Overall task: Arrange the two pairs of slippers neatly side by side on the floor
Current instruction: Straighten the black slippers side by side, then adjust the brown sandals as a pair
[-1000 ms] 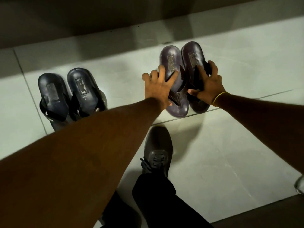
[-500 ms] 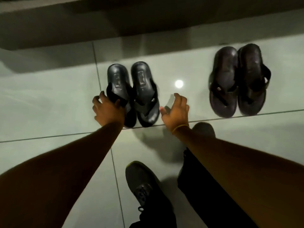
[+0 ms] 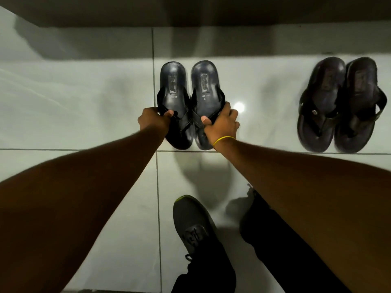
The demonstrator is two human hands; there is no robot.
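Note:
A pair of dark blue-black slippers lies side by side on the pale tiled floor, heels away from me. My left hand (image 3: 153,120) grips the strap of the left slipper (image 3: 173,85). My right hand (image 3: 222,123), with a yellow band at the wrist, grips the strap and outer edge of the right slipper (image 3: 204,83). The two slippers touch along their inner edges. A second pair, dark brown (image 3: 338,104), lies side by side to the right, apart from both hands.
A dark wall base or step (image 3: 190,11) runs along the far side of the floor. My grey shoe (image 3: 192,225) and dark trouser leg (image 3: 281,246) stand on the near tiles. Tile joints cross under the slippers' toes.
Both hands left the brown pair a second ago, reached the dark blue pair, and have now closed on its straps. The view shifted left.

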